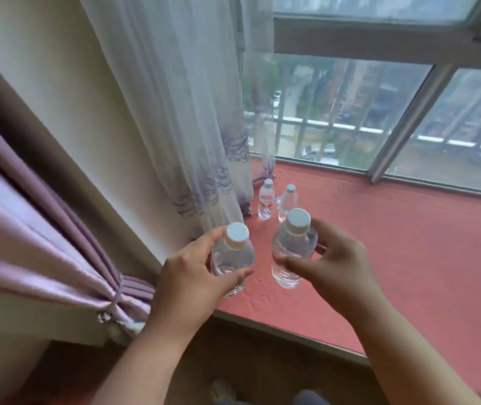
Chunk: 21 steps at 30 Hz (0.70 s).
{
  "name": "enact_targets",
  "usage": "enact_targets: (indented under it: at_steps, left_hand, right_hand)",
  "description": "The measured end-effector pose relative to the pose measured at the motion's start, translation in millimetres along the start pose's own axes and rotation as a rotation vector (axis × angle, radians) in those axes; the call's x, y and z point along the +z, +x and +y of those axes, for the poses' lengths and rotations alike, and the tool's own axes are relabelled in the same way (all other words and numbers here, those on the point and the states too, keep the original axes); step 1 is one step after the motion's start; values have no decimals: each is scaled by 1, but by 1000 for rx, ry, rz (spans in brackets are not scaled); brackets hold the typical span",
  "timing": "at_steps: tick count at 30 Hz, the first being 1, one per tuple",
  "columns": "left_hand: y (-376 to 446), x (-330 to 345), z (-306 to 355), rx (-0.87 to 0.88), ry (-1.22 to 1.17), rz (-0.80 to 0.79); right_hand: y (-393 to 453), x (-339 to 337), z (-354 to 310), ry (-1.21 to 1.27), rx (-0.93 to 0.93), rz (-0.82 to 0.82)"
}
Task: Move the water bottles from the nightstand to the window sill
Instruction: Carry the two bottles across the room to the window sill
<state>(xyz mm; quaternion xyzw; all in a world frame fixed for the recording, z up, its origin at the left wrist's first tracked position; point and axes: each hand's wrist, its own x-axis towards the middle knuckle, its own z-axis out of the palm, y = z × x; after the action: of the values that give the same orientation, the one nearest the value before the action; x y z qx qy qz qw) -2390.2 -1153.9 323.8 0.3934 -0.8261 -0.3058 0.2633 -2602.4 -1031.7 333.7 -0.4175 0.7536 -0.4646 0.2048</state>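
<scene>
My left hand (pixel 188 276) grips a clear water bottle with a white cap (pixel 234 247) above the front left corner of the red window sill (pixel 394 252). My right hand (pixel 338 267) grips a second clear bottle with a white cap (pixel 291 244) just to its right, also upright. Whether either bottle's base touches the sill I cannot tell. Farther back, two more small bottles stand on the sill: one with a red label (pixel 265 200) and one beside it (pixel 287 200), partly hidden behind the right-hand bottle.
A sheer white curtain (pixel 186 127) hangs down to the sill just left of the standing bottles. A tied pink drape (pixel 43 244) fills the left. The window (pixel 379 112) with its grey frame runs along the sill's far edge. The sill stretches to the right.
</scene>
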Motion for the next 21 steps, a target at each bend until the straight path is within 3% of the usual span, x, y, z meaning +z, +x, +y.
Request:
enact_targets:
  at_steps: [9,21]
  left_hand:
    - [16,16,-24,19,-95,-156]
    - [38,9,-14,-4,15,5]
  right_hand:
    - [-8,9,20,-42,128,71]
    - [51,18,9,58,65,-19]
